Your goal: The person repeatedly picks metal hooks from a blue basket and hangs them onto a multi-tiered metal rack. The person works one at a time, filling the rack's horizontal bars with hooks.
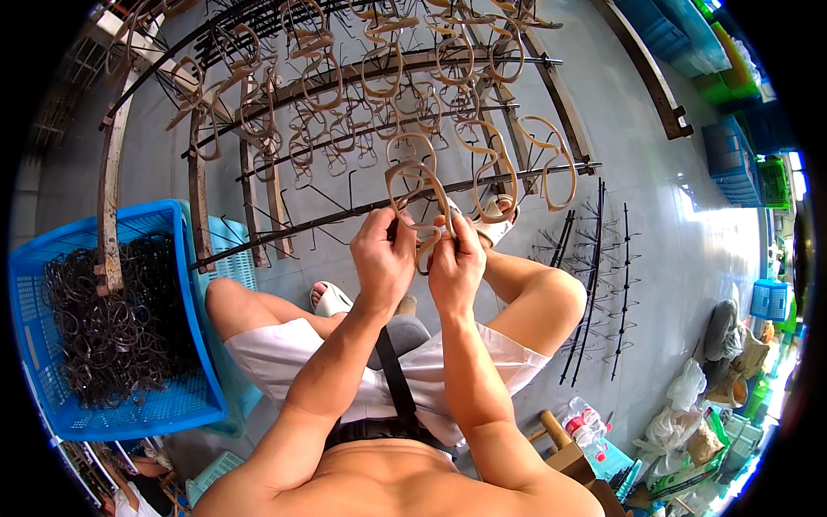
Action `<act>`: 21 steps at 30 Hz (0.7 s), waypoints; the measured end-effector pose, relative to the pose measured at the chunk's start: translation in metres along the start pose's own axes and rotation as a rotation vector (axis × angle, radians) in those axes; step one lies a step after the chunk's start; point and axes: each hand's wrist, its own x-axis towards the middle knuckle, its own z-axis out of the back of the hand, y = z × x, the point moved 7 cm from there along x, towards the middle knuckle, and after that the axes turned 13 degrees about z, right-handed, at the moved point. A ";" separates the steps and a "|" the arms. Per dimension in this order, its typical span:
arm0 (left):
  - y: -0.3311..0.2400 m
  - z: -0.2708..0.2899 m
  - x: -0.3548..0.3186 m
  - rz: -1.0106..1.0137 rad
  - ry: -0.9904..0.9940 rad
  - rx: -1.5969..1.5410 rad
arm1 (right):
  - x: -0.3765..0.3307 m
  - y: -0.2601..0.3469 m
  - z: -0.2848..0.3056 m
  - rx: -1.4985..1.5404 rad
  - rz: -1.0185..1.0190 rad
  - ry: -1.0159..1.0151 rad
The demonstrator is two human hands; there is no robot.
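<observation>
Both hands meet in front of the chest: left hand (383, 258) and right hand (457, 263) pinch one tan eyeglass frame (419, 194), its long axis rising upward from the fingers toward the rack (362, 211) beyond.

Workshop: frame-hung racks (413, 129), crates (732, 159)

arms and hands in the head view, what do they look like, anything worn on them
Both forearms are bare with no sleeves. The left hand and right hand have no gloves, and no watch, ring or band shows on either wrist or on the fingers.
</observation>
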 end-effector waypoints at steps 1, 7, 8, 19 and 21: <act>0.000 0.000 0.000 0.030 0.023 -0.018 | 0.000 0.003 -0.001 0.017 -0.009 -0.001; -0.011 0.000 -0.003 0.076 0.097 -0.067 | 0.000 -0.003 -0.003 0.163 -0.061 0.008; -0.014 -0.001 -0.004 0.093 0.104 -0.068 | 0.000 -0.001 -0.003 0.195 -0.086 0.015; -0.014 0.001 -0.004 0.216 0.125 -0.333 | -0.037 0.047 0.023 0.712 -0.075 -0.048; -0.011 -0.001 -0.004 0.248 0.134 -0.452 | -0.037 0.038 0.030 0.619 0.023 -0.090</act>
